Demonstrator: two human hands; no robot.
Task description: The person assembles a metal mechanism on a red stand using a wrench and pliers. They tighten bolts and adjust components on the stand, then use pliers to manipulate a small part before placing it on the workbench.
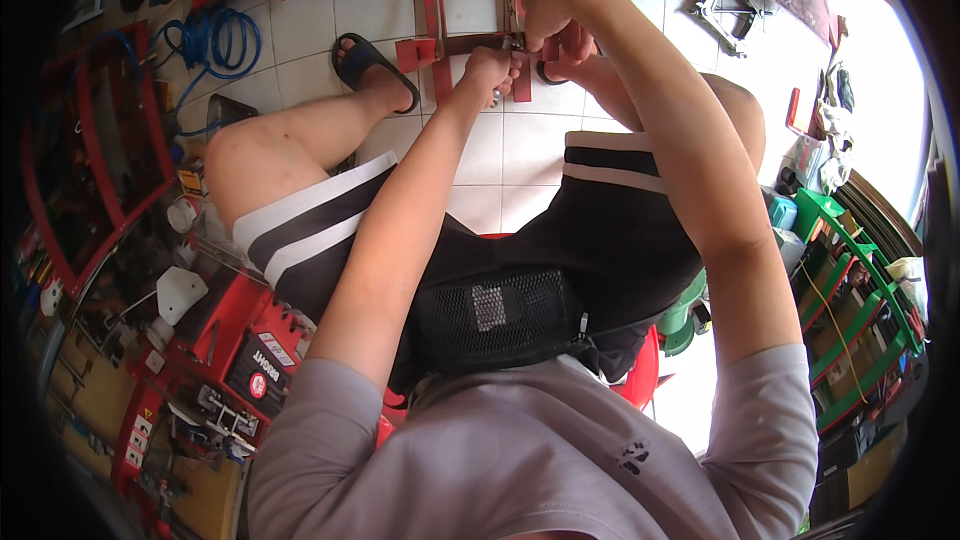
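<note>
I sit on a red stool and reach down between my knees to a red metal bracket assembly (pixel 436 48) lying on the white tiled floor. My left hand (pixel 488 68) is closed around a small metal tool or bolt at the bracket's crossbar. My right hand (pixel 556 28) grips the same spot from above, fingers curled tight on a small part I cannot make out. The two hands touch each other. My left foot in a black sandal (pixel 372 68) rests just left of the bracket.
A coiled blue hose (pixel 215 40) lies far left by a red frame (pixel 95 150). A red machine (pixel 245 350) and cluttered tools sit at my left. A metal clamp piece (pixel 722 2) lies on the floor at right. Green shelving (pixel 850 310) stands at right.
</note>
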